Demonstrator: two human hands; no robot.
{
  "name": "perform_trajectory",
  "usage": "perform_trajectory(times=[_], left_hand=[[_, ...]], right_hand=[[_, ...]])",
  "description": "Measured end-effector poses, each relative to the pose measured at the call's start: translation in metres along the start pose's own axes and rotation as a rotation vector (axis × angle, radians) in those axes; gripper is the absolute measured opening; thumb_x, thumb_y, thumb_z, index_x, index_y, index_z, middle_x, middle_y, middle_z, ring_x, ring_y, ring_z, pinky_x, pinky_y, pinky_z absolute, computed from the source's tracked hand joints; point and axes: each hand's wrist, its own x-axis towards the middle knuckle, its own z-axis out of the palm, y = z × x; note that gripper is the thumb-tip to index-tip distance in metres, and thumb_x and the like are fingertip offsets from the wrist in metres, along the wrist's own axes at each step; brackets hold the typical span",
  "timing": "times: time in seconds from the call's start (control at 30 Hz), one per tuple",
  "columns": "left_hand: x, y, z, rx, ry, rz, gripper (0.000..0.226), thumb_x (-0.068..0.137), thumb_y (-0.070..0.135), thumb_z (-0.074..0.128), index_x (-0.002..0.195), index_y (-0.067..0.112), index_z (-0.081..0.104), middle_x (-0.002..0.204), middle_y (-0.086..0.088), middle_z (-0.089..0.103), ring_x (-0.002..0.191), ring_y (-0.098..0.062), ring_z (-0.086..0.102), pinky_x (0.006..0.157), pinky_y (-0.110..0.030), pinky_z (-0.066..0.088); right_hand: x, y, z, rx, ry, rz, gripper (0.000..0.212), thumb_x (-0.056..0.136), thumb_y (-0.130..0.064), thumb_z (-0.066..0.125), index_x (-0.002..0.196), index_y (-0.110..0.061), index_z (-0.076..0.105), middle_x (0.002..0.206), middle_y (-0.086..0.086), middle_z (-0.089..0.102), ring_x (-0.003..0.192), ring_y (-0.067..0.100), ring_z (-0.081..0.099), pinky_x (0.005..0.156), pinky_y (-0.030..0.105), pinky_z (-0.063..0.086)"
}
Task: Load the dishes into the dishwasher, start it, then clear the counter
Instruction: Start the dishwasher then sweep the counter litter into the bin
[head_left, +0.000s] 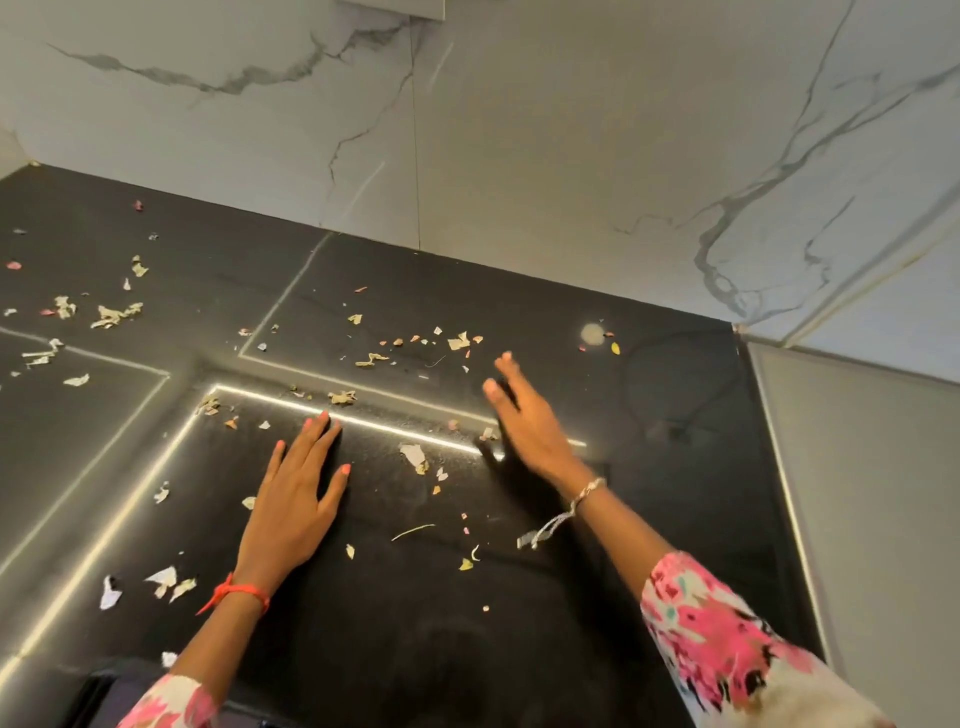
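This seems the last step, clearing the bench (675, 519); no dishes or dishwasher are in view. Scraps (111, 314) lie scattered over it, thickest at left. The left hand (293, 504) rests flat on it, fingers (311, 441) straight, a little apart, holding nothing. The right hand (527, 421), blurred, is open too, fingers spread, empty. Next, probably, the scraps must be swept together.

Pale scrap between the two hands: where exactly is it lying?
Head view, centre: the pale scrap lies on the black counter between the left hand and the right hand, just below the bright reflected strip.
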Motion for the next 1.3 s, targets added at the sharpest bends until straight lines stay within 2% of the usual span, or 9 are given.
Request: perform_trajectory(times=[0.1,0.23,0.4,0.57,0.67,0.77,0.9,1.17,1.3], left_hand=[[0.001,0.000,0.002,0.009,-0.004,-0.002,0.067,0.088,0.053,0.022,0.145,0.018,0.030,0.153,0.010,0.016,0.141,-0.002,0.007,0.115,-0.022,-0.005],[0.002,0.003,0.003,0.006,-0.017,-0.017,0.067,0.088,0.055,0.020,0.146,0.021,0.028,0.154,0.010,0.016,0.141,0.000,0.005,0.115,-0.020,-0.006],[0.000,0.003,0.002,0.003,-0.027,-0.036,0.066,0.088,0.055,0.021,0.145,0.023,0.028,0.154,0.010,0.017,0.141,0.001,0.005,0.117,-0.026,-0.001],[0.000,0.004,0.000,-0.018,-0.016,-0.038,0.065,0.088,0.055,0.022,0.145,0.024,0.029,0.153,0.014,0.016,0.141,0.003,0.005,0.116,-0.023,-0.002],[0.000,0.003,-0.001,-0.022,-0.006,-0.035,0.065,0.088,0.055,0.023,0.144,0.024,0.030,0.152,0.015,0.016,0.140,0.004,0.004,0.115,-0.020,-0.004],[0.002,0.004,0.000,-0.037,-0.004,-0.033,0.064,0.088,0.055,0.024,0.144,0.023,0.031,0.152,0.014,0.018,0.141,0.003,0.006,0.116,-0.021,-0.003],[0.000,0.004,0.001,-0.038,0.000,-0.041,0.064,0.089,0.054,0.025,0.144,0.023,0.032,0.153,0.012,0.019,0.141,0.002,0.007,0.116,-0.021,-0.003],[0.000,0.006,-0.001,-0.039,0.002,-0.046,0.063,0.088,0.054,0.025,0.143,0.025,0.031,0.151,0.016,0.016,0.141,0.001,0.007,0.115,-0.020,-0.004],[0.001,0.007,-0.001,-0.042,0.001,-0.056,0.063,0.088,0.055,0.024,0.143,0.025,0.031,0.151,0.016,0.016,0.141,0.001,0.007,0.115,-0.020,-0.004]], right_hand=[[0.041,0.024,-0.059,-0.118,0.211,0.048,0.060,0.097,-0.048,0.034,0.146,-0.016,0.025,0.157,-0.001,0.008,0.145,0.013,0.003,0.118,0.034,0.002],[0.085,0.074,-0.118,-0.420,0.183,0.200,0.068,0.095,-0.053,0.030,0.148,-0.011,0.019,0.157,0.007,0.005,0.145,0.021,0.001,0.117,0.039,0.001],[0.082,0.061,-0.069,-0.555,0.220,0.228,0.078,0.094,-0.057,0.025,0.147,0.000,0.015,0.156,0.016,0.007,0.145,0.026,0.004,0.119,0.040,0.003],[0.041,0.000,0.022,-0.412,0.082,-0.020,0.072,0.095,-0.055,0.030,0.147,-0.007,0.020,0.157,0.009,0.005,0.145,0.020,0.001,0.117,0.032,-0.003],[0.036,-0.016,0.026,-0.260,0.066,-0.135,0.057,0.097,-0.048,0.033,0.143,-0.014,0.033,0.155,0.000,0.020,0.144,0.012,0.013,0.117,0.032,0.011],[0.057,0.006,-0.010,-0.346,0.295,-0.069,0.052,0.097,-0.044,0.036,0.137,-0.011,0.042,0.151,0.005,0.031,0.141,0.019,0.024,0.117,0.040,0.019],[0.065,0.053,-0.042,-0.585,0.229,0.129,0.065,0.097,-0.050,0.029,0.147,-0.011,0.021,0.156,0.010,0.011,0.145,0.024,0.005,0.119,0.038,0.004],[0.000,-0.002,0.038,-0.303,-0.112,-0.318,0.046,0.100,-0.032,0.034,0.144,-0.018,0.031,0.153,-0.007,0.021,0.141,0.002,0.014,0.119,0.031,0.012],[0.037,-0.012,0.028,-0.142,-0.031,-0.227,0.045,0.100,-0.034,0.033,0.143,-0.020,0.032,0.155,-0.006,0.015,0.143,0.007,0.010,0.115,0.028,0.011]])
